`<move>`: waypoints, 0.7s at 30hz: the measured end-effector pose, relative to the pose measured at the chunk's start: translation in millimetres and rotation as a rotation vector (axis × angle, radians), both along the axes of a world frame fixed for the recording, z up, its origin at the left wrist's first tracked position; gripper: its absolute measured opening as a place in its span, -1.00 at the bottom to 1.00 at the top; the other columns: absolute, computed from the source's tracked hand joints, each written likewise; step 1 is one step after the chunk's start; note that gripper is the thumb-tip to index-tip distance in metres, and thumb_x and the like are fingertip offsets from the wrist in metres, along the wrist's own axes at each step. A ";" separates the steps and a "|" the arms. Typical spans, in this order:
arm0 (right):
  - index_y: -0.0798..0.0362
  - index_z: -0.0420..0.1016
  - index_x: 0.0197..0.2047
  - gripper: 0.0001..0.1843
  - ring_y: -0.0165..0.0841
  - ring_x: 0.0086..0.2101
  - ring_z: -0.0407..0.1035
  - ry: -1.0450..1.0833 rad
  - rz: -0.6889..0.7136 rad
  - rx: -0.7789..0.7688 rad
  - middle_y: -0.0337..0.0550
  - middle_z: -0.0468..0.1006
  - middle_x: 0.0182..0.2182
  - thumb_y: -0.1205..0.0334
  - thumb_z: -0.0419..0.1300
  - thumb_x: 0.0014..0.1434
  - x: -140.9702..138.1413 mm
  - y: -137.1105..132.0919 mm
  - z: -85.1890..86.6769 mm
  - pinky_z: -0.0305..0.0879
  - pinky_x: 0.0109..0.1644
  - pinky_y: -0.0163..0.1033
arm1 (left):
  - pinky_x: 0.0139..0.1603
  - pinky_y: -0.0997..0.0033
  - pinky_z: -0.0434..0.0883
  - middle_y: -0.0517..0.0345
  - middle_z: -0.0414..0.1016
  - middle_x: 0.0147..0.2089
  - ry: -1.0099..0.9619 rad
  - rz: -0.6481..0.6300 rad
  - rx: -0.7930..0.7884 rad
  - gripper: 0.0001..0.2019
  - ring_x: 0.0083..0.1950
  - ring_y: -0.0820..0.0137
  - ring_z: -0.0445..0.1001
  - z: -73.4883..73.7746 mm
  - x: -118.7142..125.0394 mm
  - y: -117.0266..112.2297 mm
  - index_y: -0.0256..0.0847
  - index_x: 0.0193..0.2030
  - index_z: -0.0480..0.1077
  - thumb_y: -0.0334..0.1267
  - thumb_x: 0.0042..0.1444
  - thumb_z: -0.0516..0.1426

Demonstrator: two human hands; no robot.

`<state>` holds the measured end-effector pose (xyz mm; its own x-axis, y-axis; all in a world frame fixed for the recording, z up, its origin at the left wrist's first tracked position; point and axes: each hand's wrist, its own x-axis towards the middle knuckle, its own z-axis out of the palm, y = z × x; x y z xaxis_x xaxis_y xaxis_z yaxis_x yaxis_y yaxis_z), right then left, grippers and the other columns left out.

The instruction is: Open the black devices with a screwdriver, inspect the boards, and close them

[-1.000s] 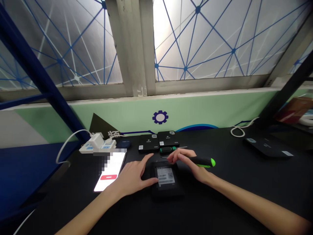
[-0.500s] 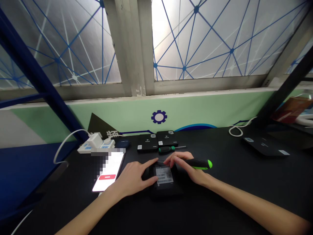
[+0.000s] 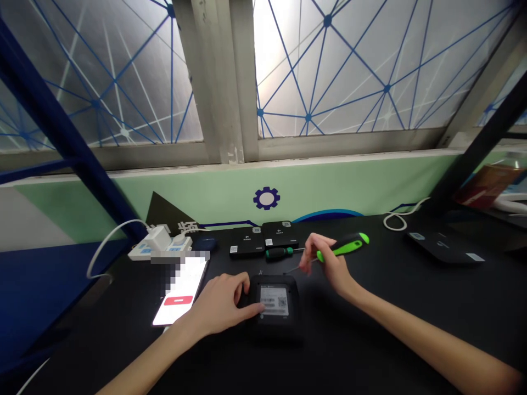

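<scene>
One black electronic box [image 3: 275, 332] lies on the counter [image 3: 349, 351] beside the left hand [image 3: 224, 296], its label [image 3: 274, 302] upward. This hand is half spread — thumb at the label, index finger now drawn back from the far edge. The right hand [image 3: 327, 263] has moved outward, pinching the black-and-green screwdriver [image 3: 346, 247] with its handle raised. Its tip is near the far edge; whether touching, I cannot tell — so the screwdriver's work there seems paused, I judge.
</scene>
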<state>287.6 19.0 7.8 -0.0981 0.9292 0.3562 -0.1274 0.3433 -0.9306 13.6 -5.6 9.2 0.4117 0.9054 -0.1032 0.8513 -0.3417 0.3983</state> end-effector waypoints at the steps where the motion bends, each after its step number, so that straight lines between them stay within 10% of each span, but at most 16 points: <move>1: 0.02 0.34 -0.41 -0.58 -0.37 -0.67 0.29 0.005 -0.014 0.000 -0.24 0.48 -0.67 -0.08 0.06 0.39 2.7 1.5 0.8 0.23 -0.61 -0.31 | -0.35 0.40 0.19 0.23 0.45 -0.41 -0.018 -0.040 -0.019 -0.55 -0.24 0.21 0.46 1.9 -1.6 0.2 -0.05 -0.15 0.43 0.29 0.13 0.16; 8: 0.01 0.35 -0.27 -0.69 -0.49 -0.71 0.00 -0.252 -0.128 -0.032 -0.46 0.17 -0.71 -0.06 0.20 0.31 14.1 13.4 5.4 -0.04 -0.64 -0.35 | -0.31 0.38 0.21 0.27 0.40 -0.42 -0.086 -0.092 0.059 -0.65 -0.34 0.33 0.42 -1.8 1.9 -0.1 0.01 -0.01 0.48 0.15 0.28 0.09; 13: 0.02 0.36 -0.38 -0.73 -0.46 -0.66 0.12 -0.677 -0.003 -0.109 -0.37 0.23 -0.60 0.04 0.17 0.28 7.7 10.0 -5.2 -0.05 -0.61 -0.33 | -0.39 0.39 0.15 0.25 0.38 -0.41 -0.066 -0.045 0.170 -0.64 -0.38 0.33 0.41 -8.0 5.3 0.7 -0.08 -0.15 0.45 0.17 0.26 0.09; 21: 0.00 0.21 -0.66 -0.51 -0.25 -0.56 0.36 -1.367 -0.185 -0.059 -0.11 0.43 -0.61 0.00 0.18 0.22 -0.3 1.8 -13.9 -0.02 -0.51 -0.24 | -0.39 0.38 0.13 0.26 0.42 -0.44 -0.013 -0.068 0.071 -0.61 -0.35 0.29 0.43 -3.6 2.6 -0.6 -0.09 -0.22 0.36 0.22 0.23 0.09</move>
